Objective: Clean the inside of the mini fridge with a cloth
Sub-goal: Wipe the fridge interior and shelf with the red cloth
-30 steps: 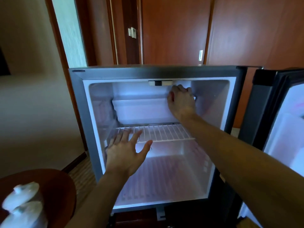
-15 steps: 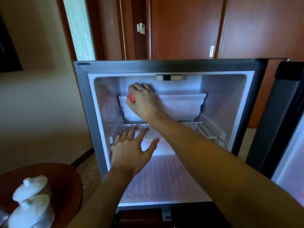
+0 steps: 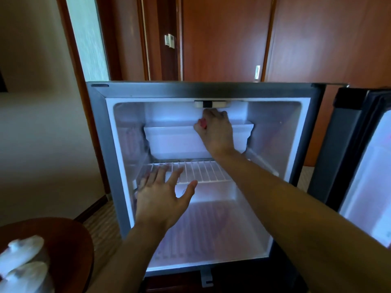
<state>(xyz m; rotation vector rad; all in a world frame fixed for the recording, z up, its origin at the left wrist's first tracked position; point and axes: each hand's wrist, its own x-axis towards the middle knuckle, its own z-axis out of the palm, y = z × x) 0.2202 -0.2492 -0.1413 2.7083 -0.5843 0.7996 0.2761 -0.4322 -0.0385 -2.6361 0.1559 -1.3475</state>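
Centre of frame: I see the grey-framed mini fridge with a white plastic interior [image 3: 275, 132], its dark door [image 3: 347, 144] swung open at the right edge. High in the cavity sits a white rectangular plastic freezer tray [image 3: 169, 138], and just under it a white wire shelf [image 3: 203, 171] spans the width. At the top centre, a small white-and-black control unit [image 3: 208, 104] is fixed to the ceiling of the cavity.

My right hand [image 3: 215, 132] reaches in from the lower right and lies against the upper front of the tray, just below the control unit; its fingers are curled around a small red cloth [image 3: 203, 123], of which only a sliver shows at the thumb side. My left hand [image 3: 163, 195] is in the lower centre, fingers straight and spread, palm facing the fridge, its fingertips [image 3: 157, 173] overlapping the left front of the wire shelf; I cannot tell whether they touch it.

Lower left corner: a round dark wooden table [image 3: 69, 246] carries two white lidded ceramic cups [image 3: 23, 263]. Reddish-brown wooden panels [image 3: 226, 39] fill the upper background.
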